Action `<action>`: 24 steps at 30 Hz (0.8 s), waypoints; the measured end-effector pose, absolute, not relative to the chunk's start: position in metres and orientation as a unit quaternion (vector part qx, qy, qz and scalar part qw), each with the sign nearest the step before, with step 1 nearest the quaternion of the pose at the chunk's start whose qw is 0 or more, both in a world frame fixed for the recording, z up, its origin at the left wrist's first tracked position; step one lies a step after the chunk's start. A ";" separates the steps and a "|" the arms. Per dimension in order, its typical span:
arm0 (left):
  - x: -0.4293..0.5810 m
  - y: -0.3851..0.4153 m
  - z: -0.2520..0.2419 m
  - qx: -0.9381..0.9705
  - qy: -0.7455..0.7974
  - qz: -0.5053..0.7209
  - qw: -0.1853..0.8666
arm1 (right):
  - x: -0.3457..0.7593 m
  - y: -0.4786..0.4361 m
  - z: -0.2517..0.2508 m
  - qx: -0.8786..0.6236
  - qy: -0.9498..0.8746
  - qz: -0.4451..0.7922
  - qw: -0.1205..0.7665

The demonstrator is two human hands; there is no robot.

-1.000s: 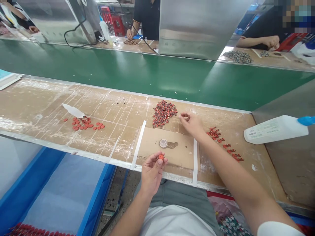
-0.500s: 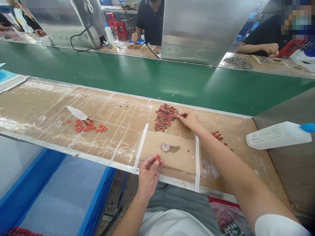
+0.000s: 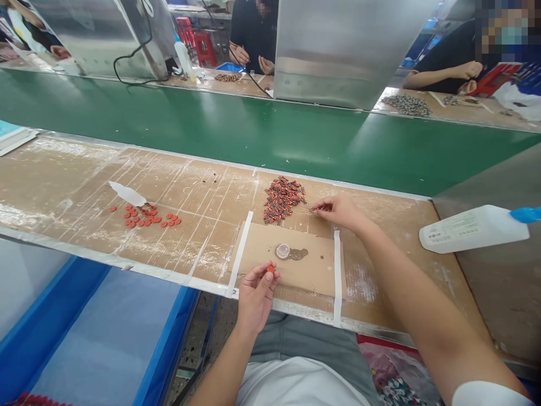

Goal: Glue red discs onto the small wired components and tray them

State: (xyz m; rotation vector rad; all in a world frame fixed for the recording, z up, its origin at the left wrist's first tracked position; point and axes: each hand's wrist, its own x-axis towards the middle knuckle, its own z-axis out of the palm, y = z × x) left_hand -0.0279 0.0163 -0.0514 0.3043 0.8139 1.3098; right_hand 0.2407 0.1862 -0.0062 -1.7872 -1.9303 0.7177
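My left hand (image 3: 257, 290) pinches a small round orange-red piece (image 3: 270, 269) between thumb and fingertips, just over the front edge of a cardboard sheet (image 3: 313, 276). On that sheet, beyond the hand, sits a small clear round dish (image 3: 283, 251) with a wet brown patch beside it. My right hand (image 3: 338, 210) is closed in a pinch over the table, to the right of a pile of small red-and-black pieces (image 3: 283, 198) and apart from it. A tiny dark piece shows at its fingertips; its exact kind is too small to make out.
Several orange-red discs (image 3: 146, 217) lie left by a white pointed-tip bottle (image 3: 127, 194). A large white bottle with a blue cap (image 3: 473, 228) lies at right. A green belt (image 3: 236, 129) runs behind the table; co-workers sit beyond it. A blue-edged bin (image 3: 122, 332) is lower left.
My right hand has drawn away from the pile's edge to the right, fingertips still pinched. My left hand stays nearly in place with the orange-red piece. The view has shifted slightly.
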 end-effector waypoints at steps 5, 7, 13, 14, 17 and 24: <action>-0.028 0.017 -0.052 0.139 0.366 0.585 0.710 | 0.241 0.178 0.004 -0.602 -0.756 0.208 0.150; -0.029 0.018 -0.052 0.138 0.368 0.584 0.711 | 0.237 0.178 0.005 -0.586 -0.776 0.191 0.131; -0.029 0.017 -0.052 0.139 0.364 0.585 0.711 | 0.227 0.180 0.006 -0.576 -0.794 0.187 0.053; -0.029 0.017 -0.052 0.139 0.364 0.585 0.711 | 0.226 0.181 0.006 -0.578 -0.792 0.188 0.056; -0.029 0.018 -0.052 0.138 0.364 0.584 0.712 | 0.224 0.182 0.004 -0.584 -0.783 0.197 0.077; -0.029 0.018 -0.053 0.139 0.360 0.583 0.715 | 0.226 0.182 -0.011 -0.593 -0.772 0.190 0.124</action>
